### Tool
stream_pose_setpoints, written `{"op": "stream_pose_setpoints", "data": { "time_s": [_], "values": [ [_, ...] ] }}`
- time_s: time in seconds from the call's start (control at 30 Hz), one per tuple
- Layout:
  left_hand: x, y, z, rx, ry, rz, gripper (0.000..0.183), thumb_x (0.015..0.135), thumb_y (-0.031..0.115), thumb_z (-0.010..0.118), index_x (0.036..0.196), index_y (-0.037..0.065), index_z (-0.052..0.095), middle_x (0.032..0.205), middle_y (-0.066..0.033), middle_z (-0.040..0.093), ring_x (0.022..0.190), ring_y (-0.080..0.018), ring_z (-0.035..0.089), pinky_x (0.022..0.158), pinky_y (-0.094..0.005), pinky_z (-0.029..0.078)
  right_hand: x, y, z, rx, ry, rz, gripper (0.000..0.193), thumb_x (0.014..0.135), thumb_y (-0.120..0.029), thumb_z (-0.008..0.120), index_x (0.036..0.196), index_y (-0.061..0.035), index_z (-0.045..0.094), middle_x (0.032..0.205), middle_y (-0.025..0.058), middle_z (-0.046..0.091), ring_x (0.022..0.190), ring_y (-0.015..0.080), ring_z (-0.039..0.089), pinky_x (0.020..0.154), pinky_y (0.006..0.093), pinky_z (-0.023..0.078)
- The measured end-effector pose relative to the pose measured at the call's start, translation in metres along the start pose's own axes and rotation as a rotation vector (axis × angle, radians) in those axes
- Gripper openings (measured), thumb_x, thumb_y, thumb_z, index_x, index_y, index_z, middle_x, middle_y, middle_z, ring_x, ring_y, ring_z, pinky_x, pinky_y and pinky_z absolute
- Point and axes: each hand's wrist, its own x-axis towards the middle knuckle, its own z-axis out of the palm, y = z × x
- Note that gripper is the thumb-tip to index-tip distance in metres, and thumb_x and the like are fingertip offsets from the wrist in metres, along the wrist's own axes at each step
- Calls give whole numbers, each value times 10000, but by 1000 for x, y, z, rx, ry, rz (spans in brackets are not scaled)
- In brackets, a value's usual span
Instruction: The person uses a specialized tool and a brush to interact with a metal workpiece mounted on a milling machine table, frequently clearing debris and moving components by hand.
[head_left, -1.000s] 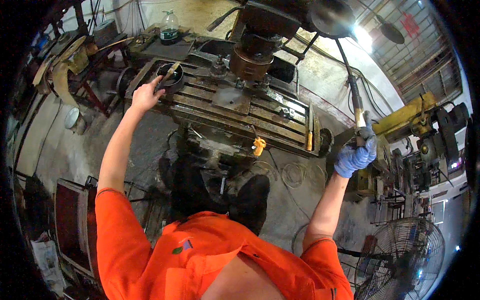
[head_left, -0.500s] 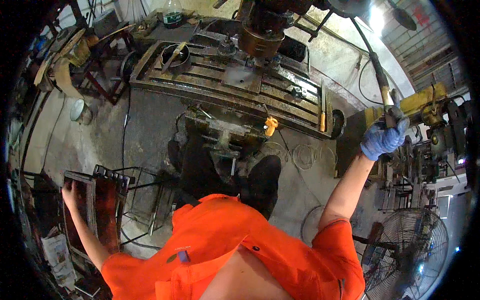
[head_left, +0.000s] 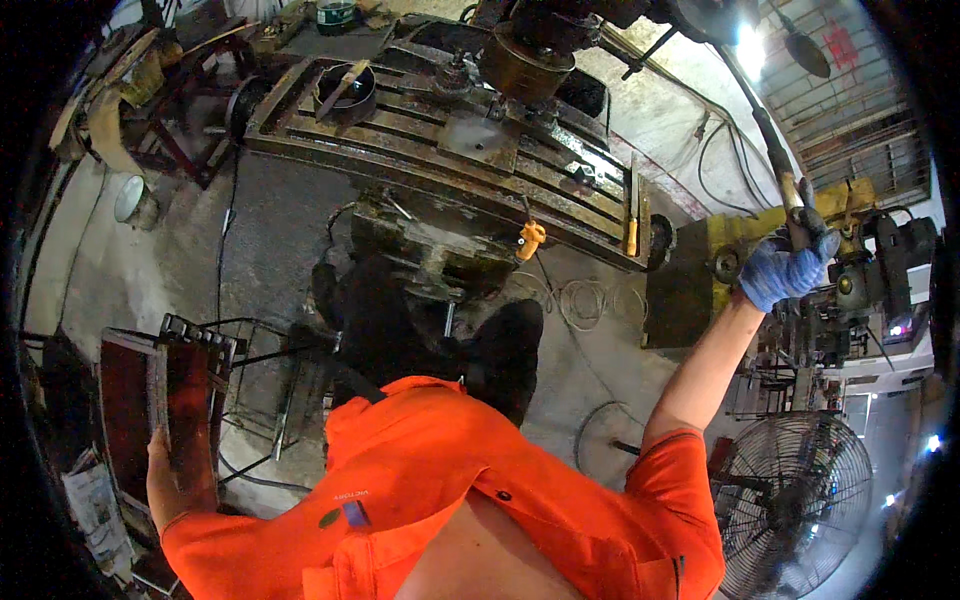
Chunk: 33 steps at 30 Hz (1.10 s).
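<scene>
My right hand (head_left: 788, 262), in a blue-grey glove with dark fingertips, is wrapped round the end of a long lever (head_left: 772, 145) that slants down from the machine at the upper right. At the lower left, my bare left hand (head_left: 160, 450) is at the edge of a reddish-brown open box (head_left: 190, 410); its fingers are mostly hidden. Ahead of me is the slotted machine table (head_left: 380, 160), with a flat metal plate (head_left: 478, 143) on it below the dark spindle head (head_left: 527, 62).
A round pan (head_left: 345, 95) with a brush stands on the table's left. An orange-handled tool (head_left: 632, 235) lies at its right end; an orange gun-like tool (head_left: 531, 240) hangs at the front edge. A caged fan (head_left: 795, 505) stands lower right, a metal bucket (head_left: 135, 200) at left.
My left hand has moved right and down along the box. My right hand, still round the lever, is slightly farther right. The whole view has shifted a little.
</scene>
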Motion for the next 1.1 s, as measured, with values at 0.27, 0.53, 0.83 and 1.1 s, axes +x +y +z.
{"op": "stream_pose_setpoints", "data": {
  "time_s": [0.27, 0.53, 0.83, 1.1],
  "values": [
    [73, -37, -137, 372, 223, -75, 396, 807, 288, 597, 1032, -31, 536, 955, -112, 573, 853, -173, 552, 733, -300, 452, 38, 1, -1, -404, -85, -425, 189, 772, -137, 480, 842, -2, 591, 839, 105, 623, 819, 232, 604, 748, 330, 471],
    [232, -26, -221, 1293, 224, 98, 406, 791, 294, 618, 979, -59, 544, 875, -140, 594, 788, -181, 564, 684, -331, 456, 151, -22, -7, -1541, -154, -950, 133, 716, -121, 634, 826, -47, 619, 791, 61, 652, 665, 222, 619, 615, 306, 498],
    [173, 56, -11, 216, -86, 390, 408, 822, 102, 583, 1170, -61, 447, 999, -124, 575, 857, -210, 592, 754, -284, 466, -16, 15, -54, -240, -92, 224, 379, 877, -140, 403, 1192, 70, 413, 1152, 182, 500, 1062, 247, 461, 966, 390, 329],
    [147, 52, 135, 14, -551, 444, 410, 747, -53, 579, 1133, -56, 442, 1062, -167, 554, 946, -305, 579, 928, -416, 429, -275, 160, -49, -402, -480, 1341, 230, 750, -294, 652, 824, -77, 642, 714, 20, 591, 579, 122, 534, 526, 269, 438]
  ]
}}
